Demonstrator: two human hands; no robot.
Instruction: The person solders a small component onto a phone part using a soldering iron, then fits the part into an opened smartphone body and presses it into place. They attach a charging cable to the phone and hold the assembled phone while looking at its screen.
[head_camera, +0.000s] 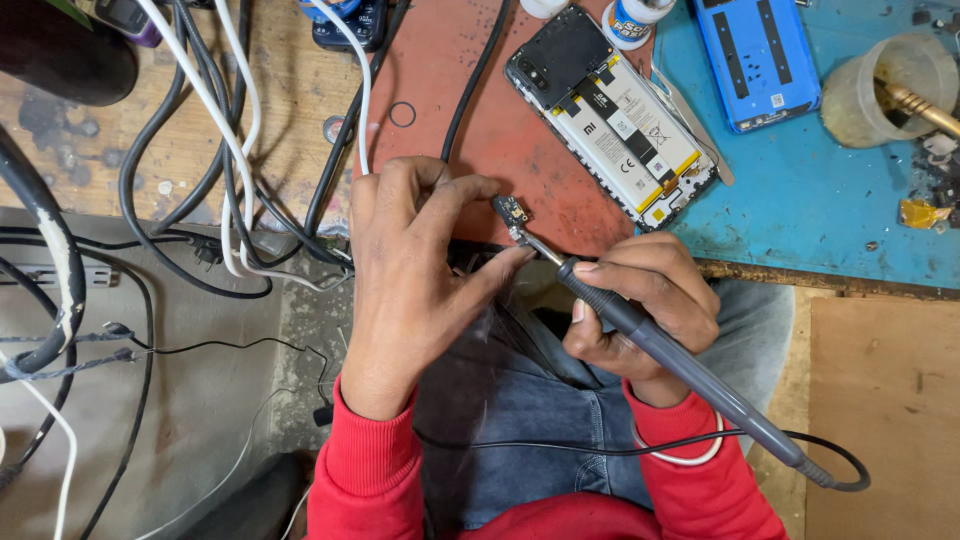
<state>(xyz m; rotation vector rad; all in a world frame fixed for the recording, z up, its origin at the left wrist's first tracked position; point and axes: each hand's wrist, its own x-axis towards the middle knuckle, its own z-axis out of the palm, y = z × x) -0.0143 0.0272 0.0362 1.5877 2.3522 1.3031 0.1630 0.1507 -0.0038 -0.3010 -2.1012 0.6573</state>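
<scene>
Your left hand (415, 275) pinches a small board (511, 210) at its fingertips, held over your lap just off the bench edge. Your right hand (640, 310) grips the soldering iron (660, 350) like a pen, tip touching the board. Beyond both hands the phone (610, 115) lies opened, its back cover (757, 60) off, so the board looks not yet refitted.

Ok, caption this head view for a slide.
Left hand pinches a small circuit board while right hand applies a soldering iron.
</scene>
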